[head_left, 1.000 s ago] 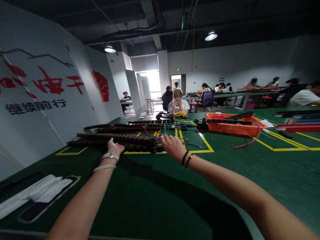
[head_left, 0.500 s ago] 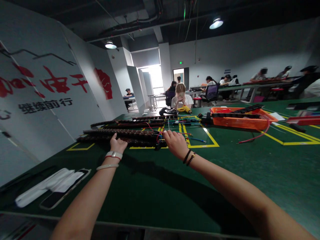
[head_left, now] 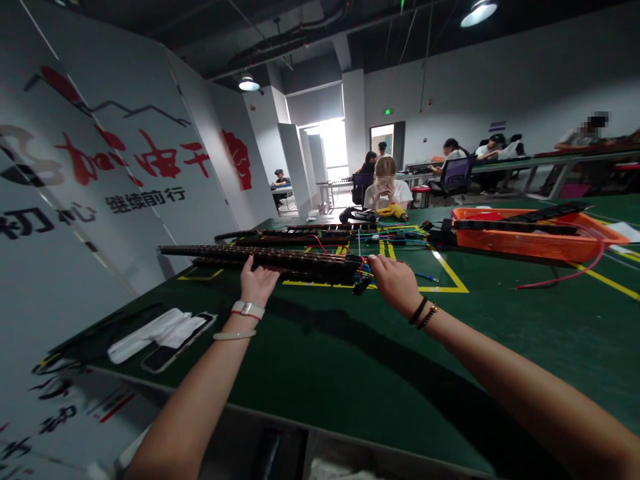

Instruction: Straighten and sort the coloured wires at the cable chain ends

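A long black strip with copper-coloured segments [head_left: 220, 254] is raised at its left end above similar dark strips on the green table [head_left: 310, 360]. My left hand [head_left: 257, 283] supports it from the near side, thumb up against its edge and fingers curled beneath. At the right end, my right hand [head_left: 397, 283] is closed beside the coloured wires; its fingertips hide what they pinch. A thin pale rod [head_left: 359, 241] stands up just left of those fingers, and I cannot tell whether they hold it. A small black connector [head_left: 361, 285] hangs below the strip end.
An orange basket [head_left: 525, 250] with black strips and a red wire stands at the right. A yellow tool [head_left: 394, 211] lies at the far edge, where a person [head_left: 387, 190] sits. A phone [head_left: 175, 343] and white packet [head_left: 145, 333] lie at the left near edge.
The view has swung left. The strip's left end has risen off the other strips, with my left hand under it. My right hand stays closed at the wire end.
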The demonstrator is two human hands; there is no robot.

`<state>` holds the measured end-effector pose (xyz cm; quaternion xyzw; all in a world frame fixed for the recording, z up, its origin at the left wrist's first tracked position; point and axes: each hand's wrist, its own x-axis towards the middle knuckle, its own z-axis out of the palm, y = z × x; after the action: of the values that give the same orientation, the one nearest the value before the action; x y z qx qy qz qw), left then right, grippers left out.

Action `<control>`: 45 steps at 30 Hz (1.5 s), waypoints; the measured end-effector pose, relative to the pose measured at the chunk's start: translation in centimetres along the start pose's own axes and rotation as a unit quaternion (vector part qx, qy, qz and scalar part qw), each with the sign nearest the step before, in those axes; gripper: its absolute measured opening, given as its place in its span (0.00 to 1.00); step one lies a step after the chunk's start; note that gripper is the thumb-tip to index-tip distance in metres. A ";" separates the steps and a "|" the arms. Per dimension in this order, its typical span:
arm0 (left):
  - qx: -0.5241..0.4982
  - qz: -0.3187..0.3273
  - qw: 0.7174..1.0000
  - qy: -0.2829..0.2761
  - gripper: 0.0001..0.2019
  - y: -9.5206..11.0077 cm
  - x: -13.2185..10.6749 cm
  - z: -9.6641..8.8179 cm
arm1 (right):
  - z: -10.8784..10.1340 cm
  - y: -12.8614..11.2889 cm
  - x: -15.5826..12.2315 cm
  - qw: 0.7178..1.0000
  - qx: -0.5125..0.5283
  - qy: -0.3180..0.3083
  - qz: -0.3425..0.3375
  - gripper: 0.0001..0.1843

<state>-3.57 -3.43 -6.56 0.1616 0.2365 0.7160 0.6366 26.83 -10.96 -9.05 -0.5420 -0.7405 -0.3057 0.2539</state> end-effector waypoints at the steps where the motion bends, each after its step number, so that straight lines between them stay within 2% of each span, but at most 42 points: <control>1: 0.001 -0.004 1.000 0.001 0.11 -0.1 -0.5 -0.3 | 0.1 0.2 -0.4 1.000 0.006 -0.006 0.000 0.16; 7: -0.004 -0.050 0.997 0.054 0.10 -2.0 -3.1 -2.2 | 0.3 1.5 -3.4 0.998 0.030 -0.057 -0.001 0.17; 12: -0.007 -0.068 0.994 0.081 0.12 -3.5 -3.6 -3.0 | 1.0 2.0 -5.1 0.995 0.046 -0.092 -0.018 0.17; 17: 0.033 -0.103 0.985 0.130 0.23 -3.2 -4.2 -3.9 | 2.5 2.0 -6.3 0.990 0.043 -0.132 -0.012 0.16; 21: 0.100 -0.142 0.975 0.138 0.29 -3.6 -6.8 -4.1 | 3.2 2.4 -7.4 0.980 0.068 -0.171 -0.075 0.13; 23: 0.149 -0.107 0.974 0.130 0.26 -4.6 -8.9 -3.8 | 3.4 2.5 -7.8 0.974 0.082 -0.194 -0.089 0.13; 25: 0.208 -0.058 0.973 0.081 0.20 -5.8 -11.3 -3.0 | 3.5 2.6 -8.0 0.968 0.096 -0.218 -0.085 0.12; 27: 0.276 -0.052 0.958 -0.052 0.17 -7.1 -13.5 -1.9 | 3.5 2.6 -8.1 0.962 0.113 -0.239 -0.076 0.11; 28: 0.313 -0.071 0.940 -0.120 0.16 -7.8 -14.5 -1.3 | 3.5 2.6 -8.2 0.958 0.125 -0.248 -0.075 0.10; 30: 0.368 -0.137 0.888 -0.237 0.11 -8.9 -16.0 -0.1 | 3.4 2.8 -8.3 0.949 0.158 -0.261 -0.081 0.12; 32: 0.417 -0.203 0.817 -0.342 0.09 -10.2 -16.7 0.8 | 3.2 3.2 -8.6 0.942 0.196 -0.258 -0.093 0.14; 34: 0.449 -0.231 0.760 -0.408 0.11 -11.7 -17.0 1.5 | 3.0 3.9 -8.8 0.939 0.224 -0.241 -0.096 0.17; 37: 0.479 -0.272 0.697 -0.459 0.13 -14.6 -16.7 2.2 | 3.0 5.0 -9.2 0.931 0.266 -0.238 -0.074 0.18; 39: 0.475 -0.311 0.672 -0.477 0.12 -16.7 -16.2 2.6 | 3.3 5.5 -9.3 0.917 0.305 -0.253 -0.049 0.18; 43: 0.390 -0.439 0.670 -0.454 0.11 -20.4 -15.2 3.2 | 4.0 5.8 -9.3 0.891 0.361 -0.275 -0.011 0.17; 45: 0.366 -0.474 0.677 -0.428 0.13 -21.7 -14.6 3.1 | 4.3 5.7 -9.3 0.885 0.373 -0.277 -0.005 0.17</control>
<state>18.18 -15.76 -14.73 0.5372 0.2263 0.0268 0.8121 34.75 -12.52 -17.55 -0.4662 -0.8428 0.1547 0.2200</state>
